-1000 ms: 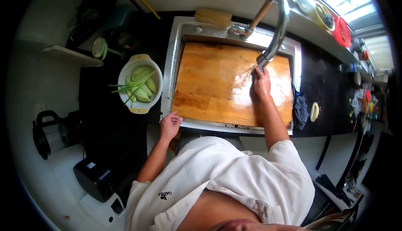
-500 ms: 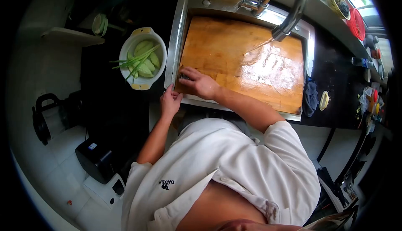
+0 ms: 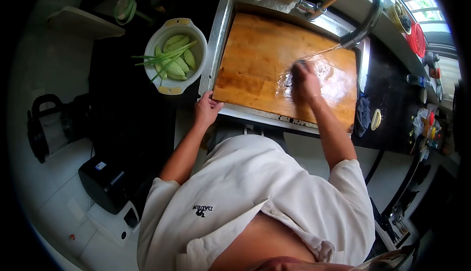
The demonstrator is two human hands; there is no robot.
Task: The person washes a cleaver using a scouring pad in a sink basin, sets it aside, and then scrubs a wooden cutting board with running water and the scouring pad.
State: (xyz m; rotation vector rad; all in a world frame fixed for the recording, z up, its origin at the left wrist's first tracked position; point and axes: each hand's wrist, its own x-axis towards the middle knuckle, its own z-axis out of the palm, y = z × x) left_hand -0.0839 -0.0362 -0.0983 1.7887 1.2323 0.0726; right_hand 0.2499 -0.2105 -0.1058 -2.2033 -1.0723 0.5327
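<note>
A large wooden cutting board [image 3: 260, 45] lies across the sink [image 3: 220, 40], its surface wet and shiny on the right half. My left hand [image 3: 208, 108] is closed on the board's near left corner. Under the running faucet [image 3: 354, 36], my right hand [image 3: 308, 82] presses a small dark scrubber [image 3: 298, 66] against the board. The fingers and the scrubber are partly blurred, so its exact kind is hard to make out. A thin stream of water falls on the board just beyond this hand.
Left of the sink stands a white bowl [image 3: 202, 57] with pale green bitter gourds [image 3: 175, 65] and green scallion stalks [image 3: 169, 55]. On the right counter lie a dark cloth [image 3: 362, 116] and a small pale oval item [image 3: 376, 120]. A red basket [image 3: 417, 40] sits on the windowsill.
My right hand has swept with the scrubber from the board's near left corner to its wet middle, right under the water. My left hand stays at the corner. The view has shifted slightly.
</note>
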